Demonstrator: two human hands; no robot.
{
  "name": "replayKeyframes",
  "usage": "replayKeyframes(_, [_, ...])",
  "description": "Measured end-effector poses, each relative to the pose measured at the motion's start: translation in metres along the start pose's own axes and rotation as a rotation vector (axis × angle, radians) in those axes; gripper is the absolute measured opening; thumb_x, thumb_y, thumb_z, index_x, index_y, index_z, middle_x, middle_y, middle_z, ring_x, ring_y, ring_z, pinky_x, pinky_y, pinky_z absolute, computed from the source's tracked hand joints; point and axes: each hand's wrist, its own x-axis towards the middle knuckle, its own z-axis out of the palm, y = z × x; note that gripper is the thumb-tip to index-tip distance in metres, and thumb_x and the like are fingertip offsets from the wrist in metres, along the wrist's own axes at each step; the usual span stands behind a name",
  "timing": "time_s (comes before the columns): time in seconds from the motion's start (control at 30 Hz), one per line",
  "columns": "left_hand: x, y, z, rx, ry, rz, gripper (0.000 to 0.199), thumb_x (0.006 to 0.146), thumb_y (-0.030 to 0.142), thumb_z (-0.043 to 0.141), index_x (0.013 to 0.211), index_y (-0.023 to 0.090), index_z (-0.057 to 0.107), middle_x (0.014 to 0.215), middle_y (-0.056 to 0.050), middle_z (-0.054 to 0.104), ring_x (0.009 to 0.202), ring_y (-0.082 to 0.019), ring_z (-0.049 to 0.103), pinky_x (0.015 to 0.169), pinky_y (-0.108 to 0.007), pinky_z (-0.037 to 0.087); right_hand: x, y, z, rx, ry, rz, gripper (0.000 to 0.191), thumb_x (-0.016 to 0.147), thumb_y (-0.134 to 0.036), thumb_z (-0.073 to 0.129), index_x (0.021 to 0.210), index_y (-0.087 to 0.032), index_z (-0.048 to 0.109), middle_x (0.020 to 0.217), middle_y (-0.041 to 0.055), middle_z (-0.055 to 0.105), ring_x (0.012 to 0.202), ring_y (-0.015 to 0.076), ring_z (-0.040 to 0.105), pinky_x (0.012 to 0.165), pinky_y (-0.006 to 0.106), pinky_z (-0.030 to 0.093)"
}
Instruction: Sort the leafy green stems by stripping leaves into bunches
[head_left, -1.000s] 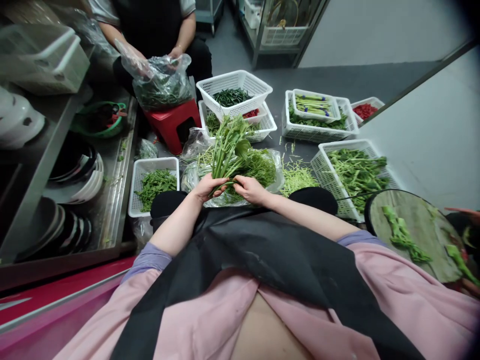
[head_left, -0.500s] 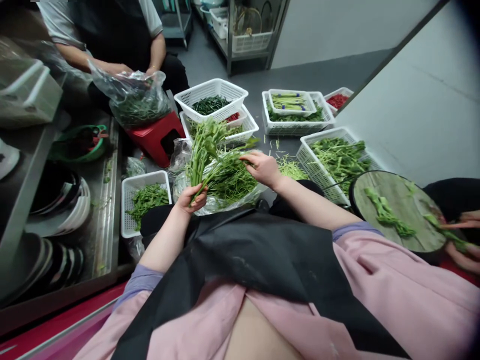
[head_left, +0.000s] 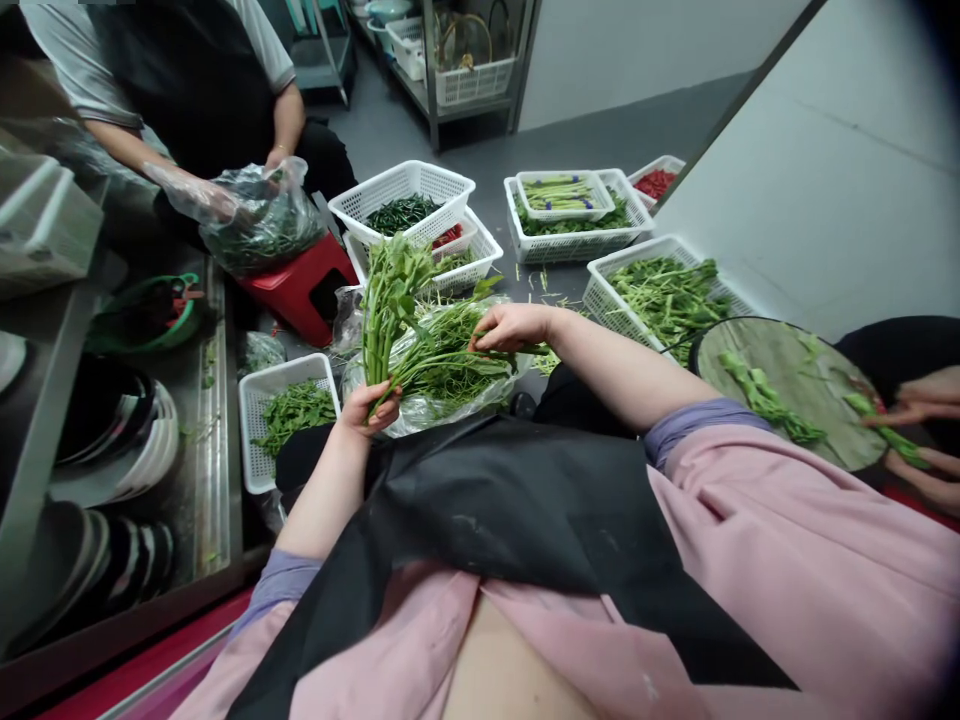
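A bunch of leafy green stems (head_left: 386,300) stands upright in my left hand (head_left: 371,408), whose fingers are wrapped round the lower stalks. To the right, my right hand (head_left: 506,328) is closed in a pinch on thin green stems, some of which stick out past its far side. Under both hands, a heap of greens (head_left: 457,375) lies in a clear plastic bag (head_left: 420,418). On the left is a white basket (head_left: 247,425) of short green leaves.
White baskets stand ahead, with dark green peppers (head_left: 403,213), bundled stalks (head_left: 559,192) and greens (head_left: 664,300). At right, another person's hands (head_left: 926,410) work by a round board (head_left: 787,380). A person handles a bag on a red stool (head_left: 300,290). Left is a metal shelf (head_left: 217,430) with plates.
My right hand has moved slightly down and turned, its fingers now pointing left with stems in them. The view has shifted a little. The person ahead has reached a hand into the bag.
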Motion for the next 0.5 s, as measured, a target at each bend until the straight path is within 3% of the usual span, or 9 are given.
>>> replayKeyframes(0.13, [0.0, 0.002, 0.001, 0.038, 0.06, -0.014, 0.02, 0.077, 0.029, 0.067, 0.074, 0.009, 0.065, 0.037, 0.006, 0.039, 0.025, -0.003, 0.029, 0.029, -0.014, 0.023, -0.005, -0.006, 0.003, 0.015, -0.026, 0.019, 0.033, 0.056, -0.032, 0.084, 0.075, -0.009, 0.07, 0.046, -0.0032, 0.053, 0.033, 0.0036, 0.033, 0.033, 0.019, 0.021])
replayKeyframes(0.33, [-0.002, 0.005, 0.002, 0.062, 0.137, -0.004, 0.022, 0.072, 0.031, 0.071, 0.073, 0.01, 0.064, 0.037, 0.006, 0.04, 0.025, -0.004, 0.029, 0.029, -0.015, 0.024, -0.015, -0.015, 0.001, -0.037, -0.259, 0.064, 0.034, 0.063, -0.041, 0.079, 0.078, -0.011, 0.071, 0.054, -0.0005, 0.063, 0.034, 0.0024, 0.033, 0.034, 0.018, 0.018])
replayKeyframes(0.43, [-0.004, 0.006, 0.004, 0.087, 0.146, 0.005, 0.024, 0.069, 0.031, 0.073, 0.074, 0.009, 0.065, 0.037, 0.006, 0.04, 0.026, -0.004, 0.03, 0.029, -0.015, 0.024, -0.018, -0.009, 0.004, -0.055, -0.229, 0.062, 0.033, 0.064, -0.04, 0.077, 0.076, -0.01, 0.07, 0.053, 0.0003, 0.062, 0.034, 0.0026, 0.032, 0.034, 0.019, 0.016])
replayKeyframes(0.5, [-0.004, 0.006, 0.007, 0.106, 0.131, 0.019, 0.025, 0.068, 0.031, 0.074, 0.073, 0.009, 0.064, 0.038, 0.006, 0.042, 0.026, -0.003, 0.031, 0.029, -0.015, 0.023, -0.016, -0.001, 0.01, -0.034, -0.117, 0.037, 0.028, 0.063, -0.037, 0.074, 0.071, -0.011, 0.066, 0.05, -0.0013, 0.057, 0.035, 0.0033, 0.032, 0.035, 0.019, 0.016])
